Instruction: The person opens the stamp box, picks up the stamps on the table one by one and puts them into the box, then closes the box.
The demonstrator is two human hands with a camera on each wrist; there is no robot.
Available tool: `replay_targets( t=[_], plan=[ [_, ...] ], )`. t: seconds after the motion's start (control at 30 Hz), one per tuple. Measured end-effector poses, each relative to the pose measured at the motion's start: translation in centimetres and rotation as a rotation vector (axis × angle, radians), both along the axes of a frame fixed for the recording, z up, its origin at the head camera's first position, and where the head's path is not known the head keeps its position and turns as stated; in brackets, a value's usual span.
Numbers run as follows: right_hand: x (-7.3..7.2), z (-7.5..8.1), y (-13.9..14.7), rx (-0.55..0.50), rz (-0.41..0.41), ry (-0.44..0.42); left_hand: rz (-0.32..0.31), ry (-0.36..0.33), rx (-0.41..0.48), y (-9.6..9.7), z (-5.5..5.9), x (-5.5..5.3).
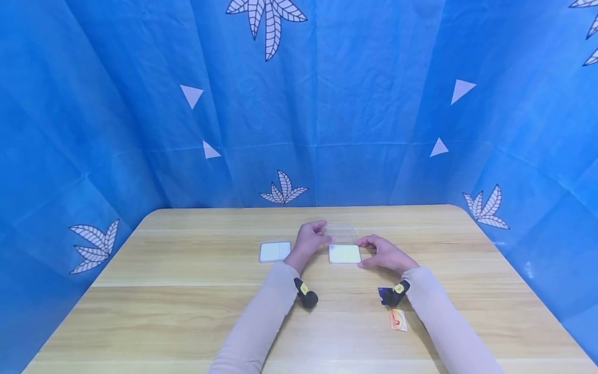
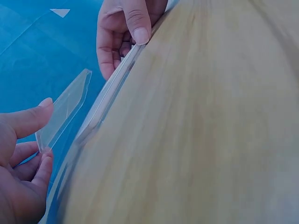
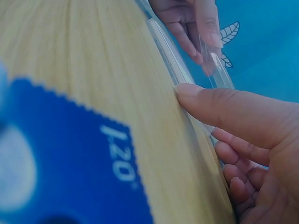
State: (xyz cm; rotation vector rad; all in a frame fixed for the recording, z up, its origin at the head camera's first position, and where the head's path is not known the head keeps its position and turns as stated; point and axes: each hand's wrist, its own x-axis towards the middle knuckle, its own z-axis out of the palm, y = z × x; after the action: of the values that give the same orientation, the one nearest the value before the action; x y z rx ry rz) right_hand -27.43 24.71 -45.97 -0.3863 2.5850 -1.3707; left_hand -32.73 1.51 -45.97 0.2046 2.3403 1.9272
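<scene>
My left hand [image 1: 310, 241] pinches a clear plastic lid [image 1: 341, 234] by its left side, thumb against fingers. In the left wrist view the lid [image 2: 65, 109] stands tilted, apart from the case. Below it in the head view, a flat clear case [image 1: 344, 254] with a white inside lies on the table. My right hand [image 1: 383, 253] grips this case by its right end; in the right wrist view the thumb lies on the near edge of the case [image 3: 170, 58]. A blue stamp [image 3: 79, 154] marked 1.20 lies near the right wrist.
Left of my left hand is a second flat case [image 1: 274, 251] with a white inside. An orange and white stamp [image 1: 398, 319] lies below the blue one, by the right forearm. Blue patterned cloth [image 1: 317, 104] hangs behind the wooden table [image 1: 187, 311].
</scene>
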Motion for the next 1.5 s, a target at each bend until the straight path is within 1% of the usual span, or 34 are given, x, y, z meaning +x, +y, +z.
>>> replay_targets(
  t=[0.2, 0.37, 0.53, 0.63, 0.73, 0.83, 1.03, 1.17, 1.2, 1.33, 1.43, 1.5],
  plan=[
    [0.0, -0.1, 0.0, -0.013, 0.002, -0.009, 0.049, 0.010, 0.010, 0.7, 0.1, -0.3],
    [-0.1, -0.1, 0.1, -0.007, -0.003, 0.001, 0.079, -0.013, 0.016, 1.2, 0.0, -0.7],
    [-0.1, -0.2, 0.1, -0.025, 0.006, 0.002, 0.082, -0.007, 0.021, 1.4, -0.1, -1.2],
    [-0.1, -0.2, 0.0, -0.026, 0.019, 0.004, 0.084, 0.000, 0.008, 1.4, 0.0, -1.4],
    [0.0, -0.1, -0.2, -0.024, 0.012, 0.003, 0.083, -0.002, 0.007, 1.4, 0.0, -1.6],
    [0.5, 0.6, -0.5, -0.030, 0.004, -0.012, 0.078, -0.009, 0.016, 1.5, -0.1, -1.8],
    [2.0, 2.9, -1.1, -0.044, 0.008, -0.039, 0.064, -0.013, 0.006, 1.7, -0.4, -2.1],
    [2.3, 3.3, -1.2, -0.036, 0.007, -0.037, 0.046, -0.013, -0.025, 1.7, -0.3, -2.2],
    [2.3, 3.3, -1.2, -0.038, 0.007, -0.035, 0.043, -0.011, -0.036, 1.7, -0.3, -2.1],
    [1.1, 1.4, -0.6, -0.030, 0.000, -0.011, 0.052, 0.008, -0.105, 1.7, -0.2, -2.1],
    [0.3, 0.0, -0.1, -0.021, -0.006, 0.002, 0.061, 0.035, -0.154, 1.7, -0.3, -2.0],
    [0.3, 0.0, -0.1, -0.026, -0.003, 0.000, 0.062, 0.045, -0.170, 1.7, -0.3, -2.0]
  ],
)
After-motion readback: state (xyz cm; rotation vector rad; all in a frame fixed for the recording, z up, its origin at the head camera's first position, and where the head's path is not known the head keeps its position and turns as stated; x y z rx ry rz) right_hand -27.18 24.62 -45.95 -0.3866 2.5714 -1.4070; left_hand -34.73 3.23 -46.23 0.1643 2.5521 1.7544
